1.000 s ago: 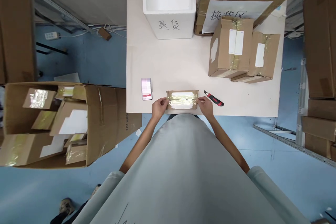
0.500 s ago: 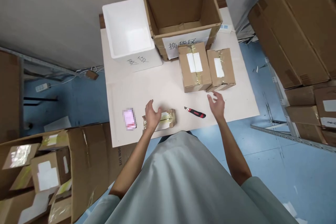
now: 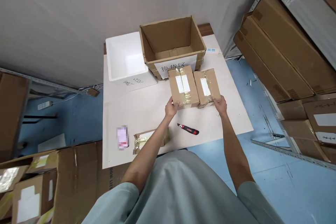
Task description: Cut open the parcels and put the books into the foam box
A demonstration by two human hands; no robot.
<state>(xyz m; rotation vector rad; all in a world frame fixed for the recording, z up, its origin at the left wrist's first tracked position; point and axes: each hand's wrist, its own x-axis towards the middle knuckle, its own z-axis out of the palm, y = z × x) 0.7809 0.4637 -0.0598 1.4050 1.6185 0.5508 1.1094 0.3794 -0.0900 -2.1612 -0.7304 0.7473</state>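
Two taped cardboard boxes stand side by side at the back right of the table. My left hand [image 3: 171, 108] grips the near left corner of the larger cardboard box [image 3: 193, 90], thumb on top. On the near right corner of the smaller cardboard box [image 3: 213, 83], my right hand [image 3: 220, 105] has its thumb on top, its fingers round the side. A flat taped parcel [image 3: 138, 141] lies at the front edge, partly hidden by my left forearm. Between the parcel and the boxes rests a black and red utility knife [image 3: 188, 128].
A white foam box [image 3: 136, 81] and a large open carton [image 3: 201, 57] with a paper sign stand at the table's back. A phone [image 3: 122, 137] lies at the left. Beside the table, a big carton [image 3: 78, 175] holds several parcels. Shelves with cartons [image 3: 286, 52] line the right.
Both hands have left the flat parcel and moved forward and right to the two boxes, taking hold of their near corners. The view has tilted up.
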